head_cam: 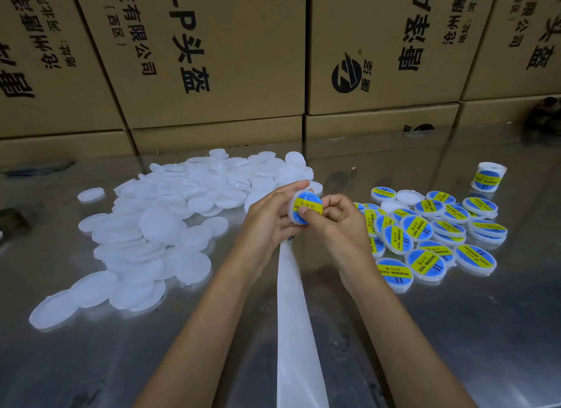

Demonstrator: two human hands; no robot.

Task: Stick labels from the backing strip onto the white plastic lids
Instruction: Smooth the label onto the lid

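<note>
Head view: a white lid (299,207) is gripped on edge by the left hand (267,219) above the steel table (455,331), and the blue-and-yellow label (306,205) is pressed onto its face by the curled right hand (340,222), thumb on the label. The white backing strip (294,316) is seen hanging from under the hands toward the camera. Relative to the held lid, the unlabelled lid pile (170,225) is spread to the left, the labelled lids (431,234) to the right, the label roll (488,177) far right, cardboard boxes (212,58) behind.

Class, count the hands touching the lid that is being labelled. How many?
2. The left hand grips the lid from its left side; the right hand, on its right, presses a thumb on its face. No other hand shows.
</note>
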